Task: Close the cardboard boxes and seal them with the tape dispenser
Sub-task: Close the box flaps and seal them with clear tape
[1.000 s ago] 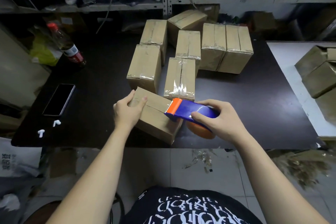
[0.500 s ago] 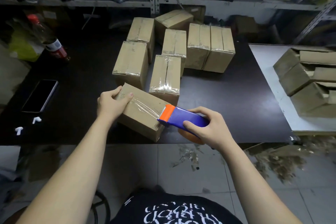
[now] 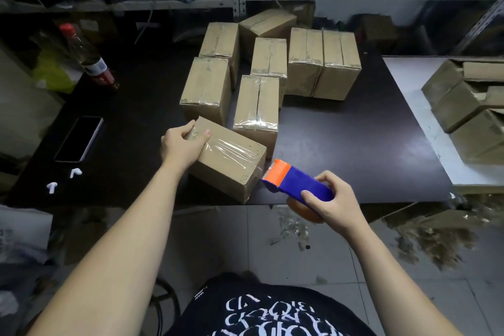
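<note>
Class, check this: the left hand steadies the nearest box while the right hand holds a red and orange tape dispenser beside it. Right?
Not quite. The head view shows the tape dispenser is blue and orange, not red. The left hand does steady the nearest box, and the right hand holds the dispenser beside it.

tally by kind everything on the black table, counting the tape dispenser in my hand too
cardboard boxes: 8
earbuds: 2
phone: 1
bottle: 1
tape dispenser: 1
total: 13
</note>
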